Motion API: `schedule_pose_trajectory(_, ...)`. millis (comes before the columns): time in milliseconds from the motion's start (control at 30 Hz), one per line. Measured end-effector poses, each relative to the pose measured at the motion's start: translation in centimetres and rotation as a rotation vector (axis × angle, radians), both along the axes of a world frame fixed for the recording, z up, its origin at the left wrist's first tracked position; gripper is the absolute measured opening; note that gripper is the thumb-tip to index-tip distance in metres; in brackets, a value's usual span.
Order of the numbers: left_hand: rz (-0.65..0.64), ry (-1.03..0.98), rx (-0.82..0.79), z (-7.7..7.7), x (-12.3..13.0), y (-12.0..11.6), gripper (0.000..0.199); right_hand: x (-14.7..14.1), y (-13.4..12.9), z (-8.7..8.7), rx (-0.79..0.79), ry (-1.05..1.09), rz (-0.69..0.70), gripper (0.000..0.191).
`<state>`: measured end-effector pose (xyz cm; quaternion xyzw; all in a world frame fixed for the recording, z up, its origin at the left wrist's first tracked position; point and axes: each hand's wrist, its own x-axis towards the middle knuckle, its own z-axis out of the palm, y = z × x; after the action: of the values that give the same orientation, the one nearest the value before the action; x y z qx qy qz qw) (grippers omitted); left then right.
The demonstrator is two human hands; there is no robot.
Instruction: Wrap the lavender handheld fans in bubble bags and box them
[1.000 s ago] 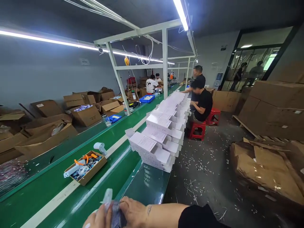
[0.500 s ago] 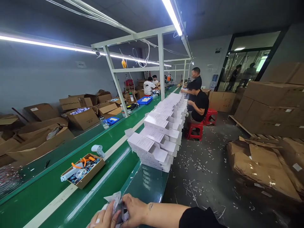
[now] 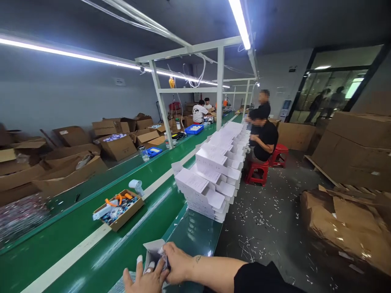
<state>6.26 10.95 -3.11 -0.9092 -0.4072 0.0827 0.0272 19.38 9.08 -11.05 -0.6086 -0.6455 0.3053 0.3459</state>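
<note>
At the bottom edge, an open white carton (image 3: pixel 153 246) stands with a flap up. In its mouth lies a grey item in clear plastic (image 3: pixel 164 257); its kind is hidden. My right hand (image 3: pixel 179 262) reaches in from the right with fingers closed on this wrapped item. My left hand (image 3: pixel 146 280), white covers on some fingertips, spreads its fingers over the carton's near left side. Beside it lies a sheet of clear bubbly plastic (image 3: pixel 119 285), partly cut off. Just beyond the hands, several white cartons with open flaps (image 3: pixel 192 181) are stacked along the bench.
Left of the stack, a cardboard tray (image 3: pixel 128 219) of tools and parts sits on the green belt (image 3: pixel 70 211), a white cylindrical part (image 3: pixel 137 186) beside it. Co-workers (image 3: pixel 264 140) sit and stand farther along. Brown boxes (image 3: pixel 332 224) and red stools (image 3: pixel 257 173) line the floor.
My left hand has loosened from its grip and spread its fingers. The carton's raised flap now shows more clearly, with the wrapped item in its mouth. The view has shifted left.
</note>
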Motion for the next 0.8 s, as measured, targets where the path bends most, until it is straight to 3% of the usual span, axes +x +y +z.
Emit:
schedule_pose_trajectory(67,0.087,-0.123,-0.022,0.6,-0.3,-0.1,0.037,0.2,0.4,2.4,-0.001,0.004,0.047,0.059)
schedule_pose_trajectory(133,0.181,-0.351,-0.015,0.8,-1.4,-0.4,0.037,0.9,1.5,4.9,0.053,0.054,0.01,0.058)
schedule_pose_trajectory(233,0.271,-0.766,-0.106,-0.2,-3.6,-1.4,0.041,2.6,5.8,7.0,0.045,0.093,0.064,0.061)
schedule_pose_trajectory(367,0.614,-1.257,-0.475,-3.5,-5.7,-4.1,0.037,4.2,14.0,6.6,0.013,0.076,0.07,0.065)
schedule_pose_trajectory(500,0.943,-1.608,-0.785,-7.0,-7.2,-7.5,0.035,5.9,20.2,5.4,-0.025,0.026,0.014,0.064)
schedule_pose_trajectory(567,1.103,-1.715,-0.786,-8.2,-8.0,-8.9,0.032,6.9,22.4,5.0,-0.041,0.013,-0.006,0.063)
schedule_pose_trajectory(667,1.361,-1.797,-0.645,-8.7,-8.8,-10.8,0.026,8.1,24.4,4.9,-0.044,0.016,-0.009,0.064)
schedule_pose_trajectory(800,1.501,-1.834,-0.484,-8.1,-9.7,-12.0,0.022,9.2,25.5,5.0,-0.084,0.036,0.038,0.052)
